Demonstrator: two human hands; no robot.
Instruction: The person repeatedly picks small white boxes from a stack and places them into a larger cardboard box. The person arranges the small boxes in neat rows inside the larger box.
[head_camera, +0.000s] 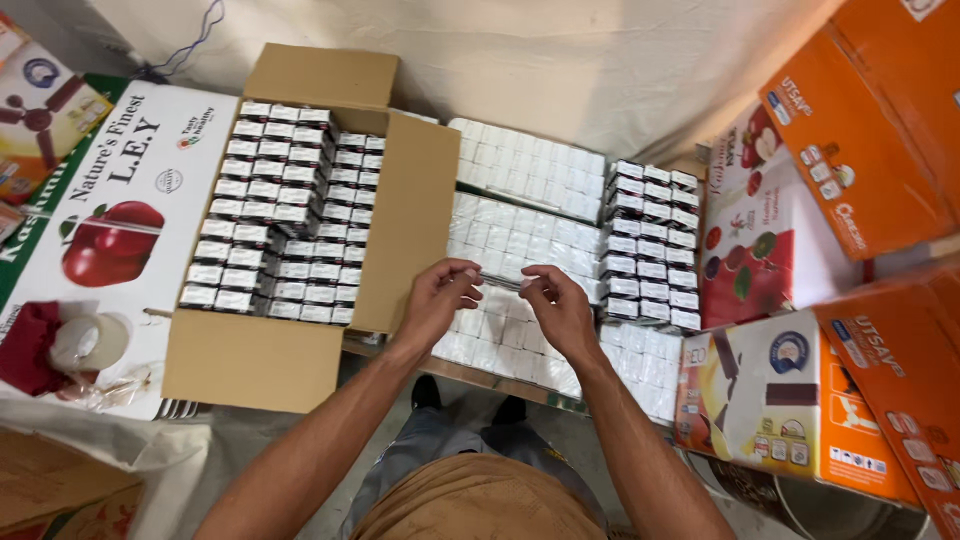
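Both hands pinch the clear wrap over the white packs (520, 300): left hand (440, 297) and right hand (558, 305) grip its edge between fingertips. Directly beneath, the blocks sit loosely; a hard tug may tear film and topple the black-and-white packs (655, 245) just right
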